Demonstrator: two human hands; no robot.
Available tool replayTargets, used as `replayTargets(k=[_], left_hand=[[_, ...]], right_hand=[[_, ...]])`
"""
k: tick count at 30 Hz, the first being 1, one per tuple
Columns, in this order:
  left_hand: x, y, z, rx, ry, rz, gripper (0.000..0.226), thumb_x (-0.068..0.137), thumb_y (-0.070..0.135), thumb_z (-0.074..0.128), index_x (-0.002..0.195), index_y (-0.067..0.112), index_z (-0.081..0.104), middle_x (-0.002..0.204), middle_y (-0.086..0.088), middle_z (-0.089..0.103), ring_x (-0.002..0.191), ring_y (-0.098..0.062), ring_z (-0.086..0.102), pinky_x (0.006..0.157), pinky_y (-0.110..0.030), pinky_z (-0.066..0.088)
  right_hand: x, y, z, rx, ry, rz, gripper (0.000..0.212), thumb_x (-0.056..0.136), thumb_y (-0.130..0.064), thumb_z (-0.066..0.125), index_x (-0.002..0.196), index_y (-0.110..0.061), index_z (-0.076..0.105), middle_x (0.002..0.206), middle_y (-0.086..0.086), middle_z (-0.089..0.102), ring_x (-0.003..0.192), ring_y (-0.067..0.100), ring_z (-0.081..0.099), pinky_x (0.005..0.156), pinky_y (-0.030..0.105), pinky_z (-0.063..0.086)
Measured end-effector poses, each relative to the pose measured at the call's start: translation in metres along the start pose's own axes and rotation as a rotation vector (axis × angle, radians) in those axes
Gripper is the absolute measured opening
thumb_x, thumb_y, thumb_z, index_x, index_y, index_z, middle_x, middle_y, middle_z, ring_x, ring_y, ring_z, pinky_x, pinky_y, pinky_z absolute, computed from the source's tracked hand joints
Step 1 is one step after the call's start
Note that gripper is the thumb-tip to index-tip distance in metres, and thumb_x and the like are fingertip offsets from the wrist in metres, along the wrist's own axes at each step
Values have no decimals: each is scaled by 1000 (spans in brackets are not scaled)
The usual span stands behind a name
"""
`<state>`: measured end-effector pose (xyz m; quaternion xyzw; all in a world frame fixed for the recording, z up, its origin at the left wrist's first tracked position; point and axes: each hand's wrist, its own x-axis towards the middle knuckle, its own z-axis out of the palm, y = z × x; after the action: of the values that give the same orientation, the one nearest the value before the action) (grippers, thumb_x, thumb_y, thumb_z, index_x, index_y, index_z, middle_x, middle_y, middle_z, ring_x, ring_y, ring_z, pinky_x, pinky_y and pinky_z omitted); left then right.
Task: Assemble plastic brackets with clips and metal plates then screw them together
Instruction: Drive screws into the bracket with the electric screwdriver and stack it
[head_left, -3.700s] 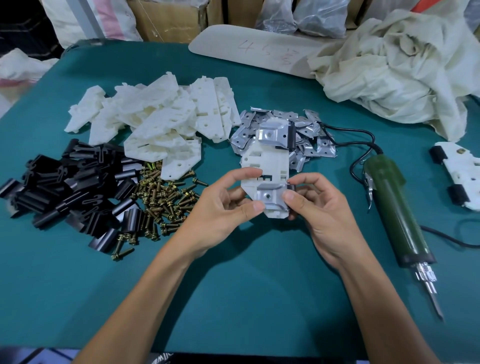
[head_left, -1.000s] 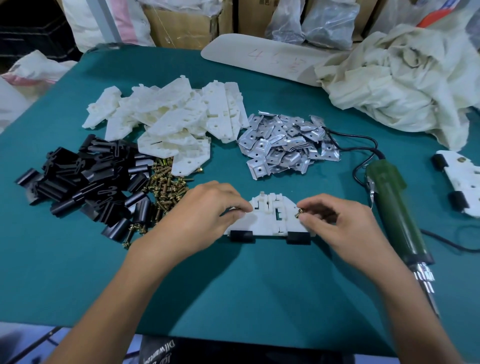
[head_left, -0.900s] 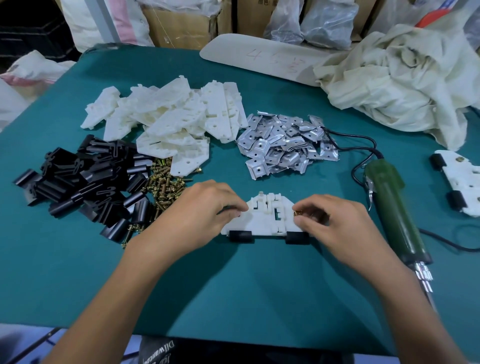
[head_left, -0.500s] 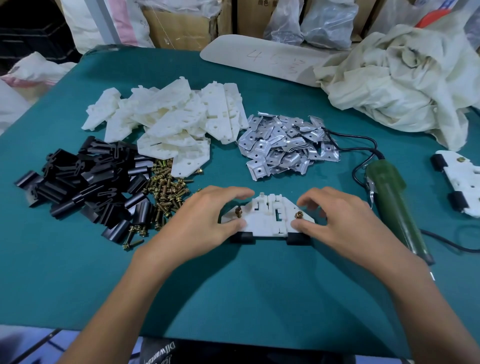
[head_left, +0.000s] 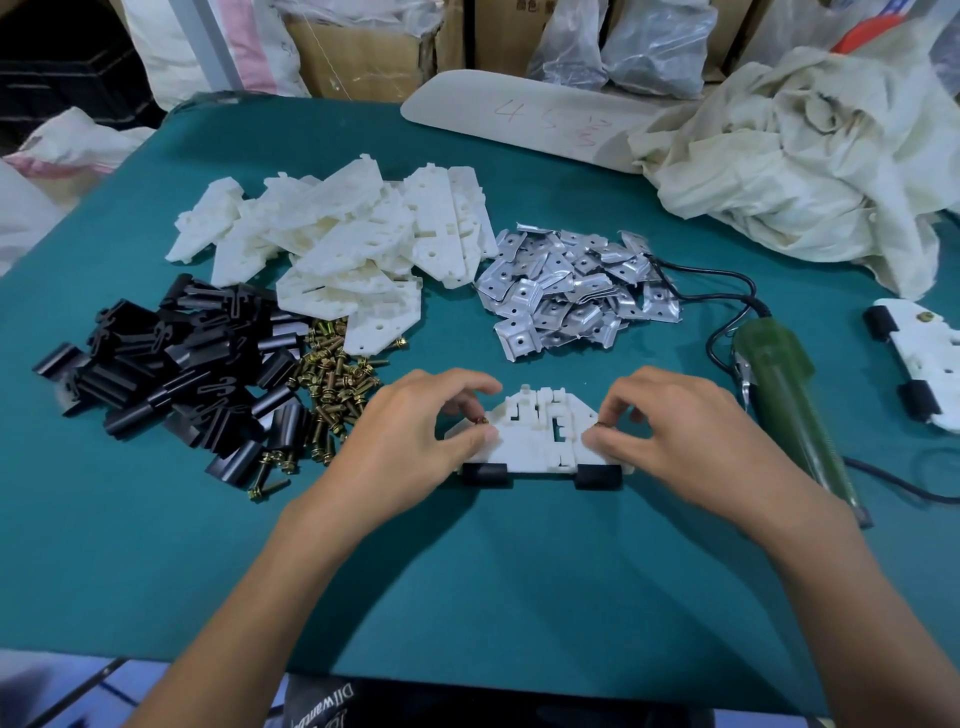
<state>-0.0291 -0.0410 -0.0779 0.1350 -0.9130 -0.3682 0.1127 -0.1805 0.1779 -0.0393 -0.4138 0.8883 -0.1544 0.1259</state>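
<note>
White plastic bracket (head_left: 540, 436) is lying flat on the green surface (head_left: 467, 571), just below the middle of the frame. It's already wearing two black clips on its near edge, the left clip (head_left: 484, 474) and the right clip (head_left: 597, 477).

Both hands are working on it at once. The left hand (head_left: 410, 436) is pinching the left screw (head_left: 482, 420) at the bracket's left end, and the right hand (head_left: 680, 431) is pinching the right screw (head_left: 597, 426) at the other end. Looks to me like the screws are getting seated in their holes by hand, so the screwing step is just starting. Can't tell if the metal plates are fitted, they'd be hiding underneath.

Next move, I'm guessing, is calling for the right hand to let go and grab the green electric screwdriver (head_left: 779, 395) lying just right of it, with the left hand steadying the bracket. Both screws need to be standing straight or the bit's going to skip.

Further out, the spare screws (head_left: 332, 384) are sitting at middle left, the spare clips (head_left: 171, 364) left of those, the spare brackets (head_left: 353, 244) above, the loose plates (head_left: 576, 291) upper middle, and a finished bracket (head_left: 919, 364) at the right edge.
</note>
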Motion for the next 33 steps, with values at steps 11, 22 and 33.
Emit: replayTargets(k=[11,22,33], left_hand=[[2,1,-2,-38,-60,21,34,91,28,72,121,43,63,100,39,67,107,7,54,88,-18,37],[-4,-7,6,-61,73,12,39,86,32,77,119,45,63,102,32,65,108,-2,54,95,-28,44],[-5,-9,9,-165,77,-51,46,84,28,80,111,60,61,98,30,67,103,-2,59,92,-22,43]], right_hand=[[0,-3,-5,-28,-38,0,15,90,-48,69,95,-37,62,100,-18,61,95,10,58,86,36,47],[-24,25,-40,22,121,131,41,81,-58,65,119,-42,63,109,-14,66,94,10,62,83,34,44],[-42,86,-20,44,235,648,67,79,-56,77,120,-32,31,77,1,59,76,33,57,73,43,42]])
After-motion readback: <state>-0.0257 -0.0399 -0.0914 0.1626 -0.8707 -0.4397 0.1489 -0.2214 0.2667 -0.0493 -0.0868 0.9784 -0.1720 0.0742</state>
